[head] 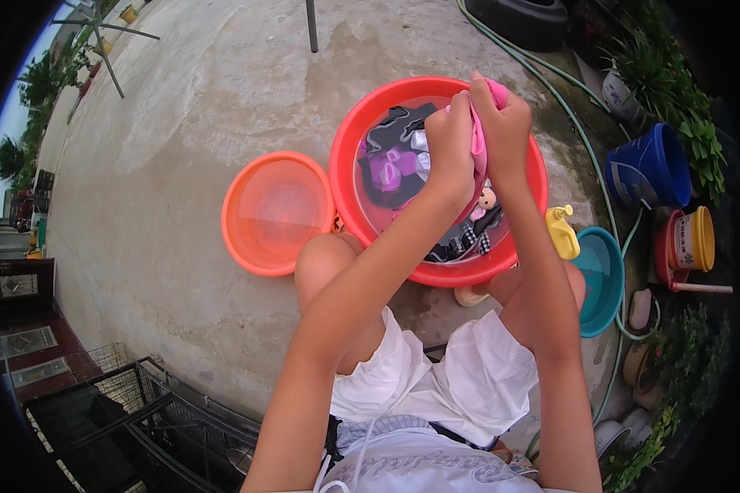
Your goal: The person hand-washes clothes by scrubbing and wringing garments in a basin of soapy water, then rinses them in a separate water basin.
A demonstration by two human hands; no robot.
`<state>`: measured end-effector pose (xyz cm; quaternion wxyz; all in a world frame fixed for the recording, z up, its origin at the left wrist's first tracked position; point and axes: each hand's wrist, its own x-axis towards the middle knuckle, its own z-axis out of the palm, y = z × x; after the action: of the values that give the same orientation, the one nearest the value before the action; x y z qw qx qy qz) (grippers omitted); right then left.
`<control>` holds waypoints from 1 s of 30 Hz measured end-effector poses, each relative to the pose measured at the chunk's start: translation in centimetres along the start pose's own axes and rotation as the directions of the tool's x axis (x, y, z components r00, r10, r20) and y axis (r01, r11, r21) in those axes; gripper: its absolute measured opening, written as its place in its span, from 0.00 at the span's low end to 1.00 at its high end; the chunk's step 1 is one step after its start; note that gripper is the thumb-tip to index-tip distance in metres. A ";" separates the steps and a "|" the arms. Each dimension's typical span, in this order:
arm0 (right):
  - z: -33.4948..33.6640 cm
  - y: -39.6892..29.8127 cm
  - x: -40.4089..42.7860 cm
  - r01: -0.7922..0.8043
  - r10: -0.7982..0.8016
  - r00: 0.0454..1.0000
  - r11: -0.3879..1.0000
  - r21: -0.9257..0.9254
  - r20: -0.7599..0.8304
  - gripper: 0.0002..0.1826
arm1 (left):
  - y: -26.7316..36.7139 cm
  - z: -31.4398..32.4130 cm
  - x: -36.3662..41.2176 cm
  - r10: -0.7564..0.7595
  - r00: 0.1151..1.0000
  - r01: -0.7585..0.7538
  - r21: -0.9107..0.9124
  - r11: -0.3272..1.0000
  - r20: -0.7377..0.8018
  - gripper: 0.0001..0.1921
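Both my hands grip a pink cloth point(480, 140) over the right part of a large red plastic basin point(353, 105). My left hand point(450, 145) is closed on it on the left side, and my right hand point(504, 132) is closed on it beside that. Part of the cloth hangs down behind my left wrist, where it is hidden. Water fills the basin, with dark garments point(401, 126) and a purple-and-white garment point(394, 166) in it. A small doll-like figure point(486, 198) and a black-and-white checked cloth piece point(468, 237) show near my right forearm.
An orange basin point(277, 265) of water stands left of the red one. On the right are a yellow pump bottle point(561, 234), a teal basin point(616, 277), a green hose point(583, 138) and a blue bucket point(644, 166). A black metal rack point(142, 413) stands at lower left.
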<state>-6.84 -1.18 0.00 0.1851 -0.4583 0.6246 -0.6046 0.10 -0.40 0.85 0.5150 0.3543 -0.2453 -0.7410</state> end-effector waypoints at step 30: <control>1.1 -3.0 -2.7 0.100 -0.101 0.989 0.995 0.010 0.104 0.19 | 1.6 -2.1 3.0 -0.026 0.999 0.025 -0.026 0.999 -0.042 0.13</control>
<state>-3.55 0.74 1.66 0.1878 -0.5198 0.5888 -0.5897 2.01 -3.80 -0.08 0.5153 0.3664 -0.2202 -0.7428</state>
